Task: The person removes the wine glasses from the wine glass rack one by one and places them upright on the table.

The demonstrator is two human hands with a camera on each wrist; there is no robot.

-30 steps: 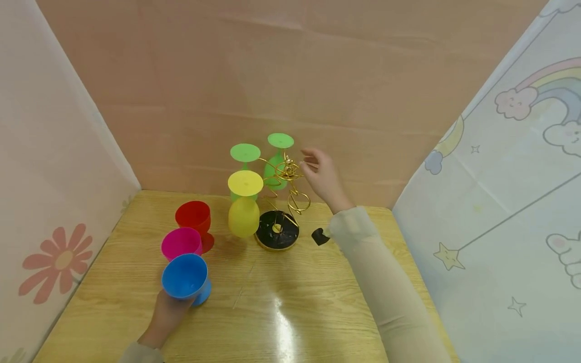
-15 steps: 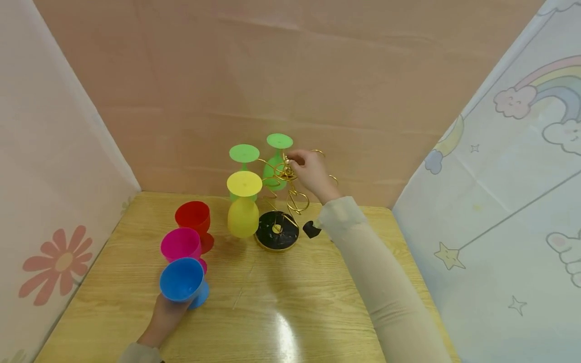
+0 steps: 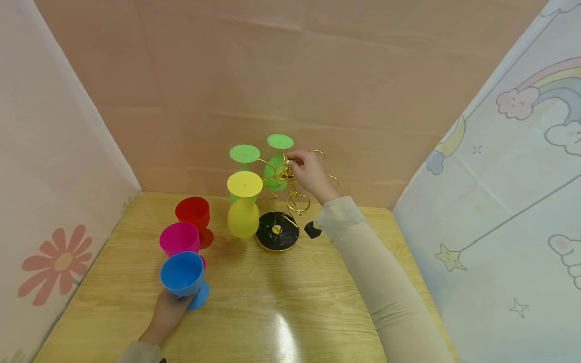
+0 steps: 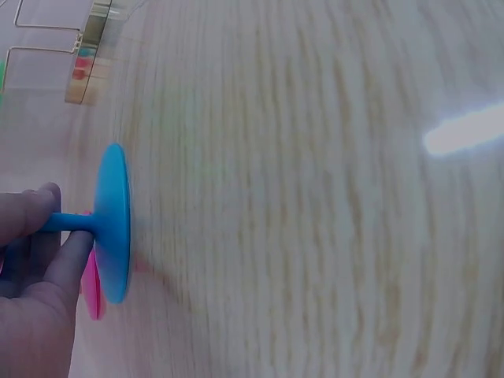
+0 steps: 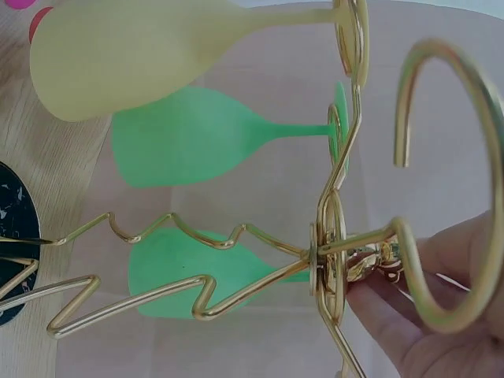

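Observation:
My left hand (image 3: 169, 311) holds a blue goblet (image 3: 183, 275) by its stem. In the left wrist view, thumb and fingers pinch the stem above its round foot (image 4: 114, 224); I cannot tell whether the foot touches the table. Just behind it stand a pink goblet (image 3: 178, 239) and a red goblet (image 3: 194, 210), both upright. At the top of a gold wire goblet rack (image 3: 298, 201), my right hand (image 3: 313, 174) pinches the gold finial (image 5: 374, 260). A yellow goblet (image 3: 243, 219) and two green goblets (image 5: 189, 138) hang upside down by their feet from the rack.
The rack's round black base (image 3: 277, 229) stands on the wooden table (image 3: 254, 312). Several bare wire hooks (image 5: 453, 315) stick out on the rack's right side. Behind is a pinkish-brown backdrop (image 3: 290, 75), with patterned sheets at left and right.
My right hand has moved left from beside the rack and now pinches its finial. The red, pink and blue goblets have shifted slightly toward the back.

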